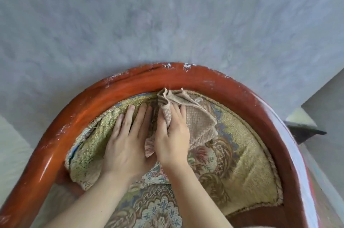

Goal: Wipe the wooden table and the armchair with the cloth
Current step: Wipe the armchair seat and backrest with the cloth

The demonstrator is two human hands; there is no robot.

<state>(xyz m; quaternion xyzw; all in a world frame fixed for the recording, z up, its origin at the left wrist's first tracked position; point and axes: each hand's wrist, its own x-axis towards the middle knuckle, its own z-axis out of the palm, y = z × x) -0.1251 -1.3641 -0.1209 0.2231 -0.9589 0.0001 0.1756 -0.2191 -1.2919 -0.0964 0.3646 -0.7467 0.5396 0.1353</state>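
I look down on the armchair, whose curved red-brown wooden rail [130, 82] arcs across the view and carries white specks along its top. Inside the rail lies floral tapestry upholstery [232, 157] in gold, blue and brown. My right hand [172, 134] presses a beige woven cloth [200, 121] against the upholstery just below the rail, with folds of the cloth bunched between its fingers. My left hand [126, 140] lies flat beside it, fingers spread, pushing down a loose, wrinkled part of the fabric. The two hands touch at the thumbs.
A grey mottled wall [167, 19] rises directly behind the chair back. At the right edge stands a dark ledge with a pale block [301, 121] on it. A pale surface [13, 153] shows at the lower left outside the rail.
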